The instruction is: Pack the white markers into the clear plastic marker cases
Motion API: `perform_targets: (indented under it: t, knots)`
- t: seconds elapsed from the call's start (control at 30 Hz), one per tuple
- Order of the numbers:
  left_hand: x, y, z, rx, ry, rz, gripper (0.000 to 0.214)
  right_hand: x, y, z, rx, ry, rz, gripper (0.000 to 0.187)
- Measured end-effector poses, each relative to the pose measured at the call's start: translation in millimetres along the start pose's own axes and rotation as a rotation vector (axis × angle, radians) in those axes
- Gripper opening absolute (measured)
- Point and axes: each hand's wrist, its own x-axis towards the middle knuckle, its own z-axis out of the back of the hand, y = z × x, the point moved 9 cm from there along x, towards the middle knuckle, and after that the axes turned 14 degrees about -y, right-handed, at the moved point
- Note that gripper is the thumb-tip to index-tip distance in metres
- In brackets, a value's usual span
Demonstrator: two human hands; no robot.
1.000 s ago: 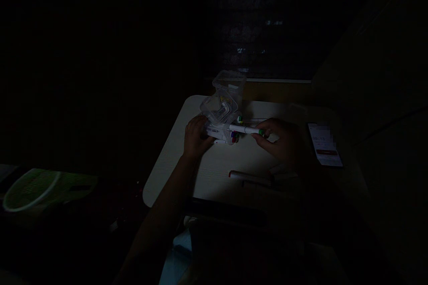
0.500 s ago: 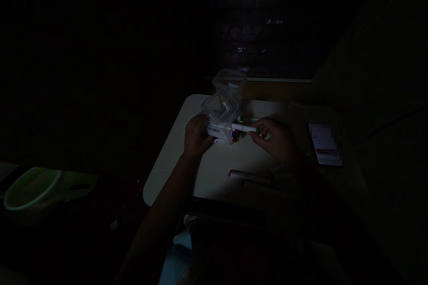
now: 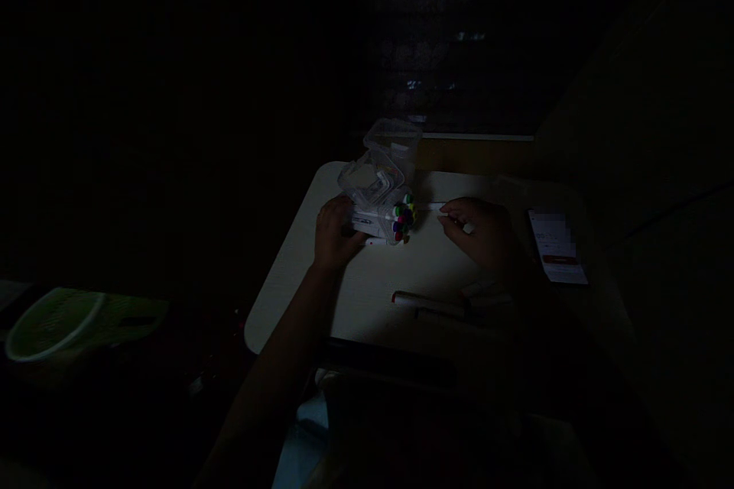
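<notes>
The scene is very dark. My left hand (image 3: 334, 233) is wrapped round a clear plastic case (image 3: 367, 222) lying on its side on the table. Several white markers fill it, and their coloured caps (image 3: 404, 218), green, purple, red and yellow, point out to the right. To the right of the caps is my right hand (image 3: 479, 229), its thumb and forefinger slightly apart with nothing seen between them. A thin white item (image 3: 430, 206) lies close to those fingertips; whether they touch it I cannot tell. The case's clear lid (image 3: 370, 177) seems to stand open behind.
A clear plastic tub (image 3: 395, 137) stands at the back of the pale table (image 3: 298, 275). A red-tipped marker (image 3: 430, 304) lies nearer me, with a dark pen-like thing beside it. On the right is a phone (image 3: 556, 244). A green basket (image 3: 57, 325) sits off to the left.
The green-capped marker that my right hand held has gone into the case, and the hand has let go. My left hand stays on the case.
</notes>
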Motion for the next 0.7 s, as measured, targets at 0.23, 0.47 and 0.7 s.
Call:
perform_targets:
  t: [0.23,0.47,0.7]
  knots:
    - [1.5,-1.2,0.6,-0.033,-0.011,0.004,0.064,-20.2,-4.3,-43.5,-0.07,0.343,0.126,0.019]
    - [1.0,4.4,2.8,0.015,-0.02,0.057,0.068,-53.0,15.1,-88.4,-0.055,0.53,0.385,0.037]
    - [-0.3,7.7,3.4,-0.002,-0.047,0.071,0.067,-63.2,10.1,-100.2,-0.19,0.598,0.405,0.039]
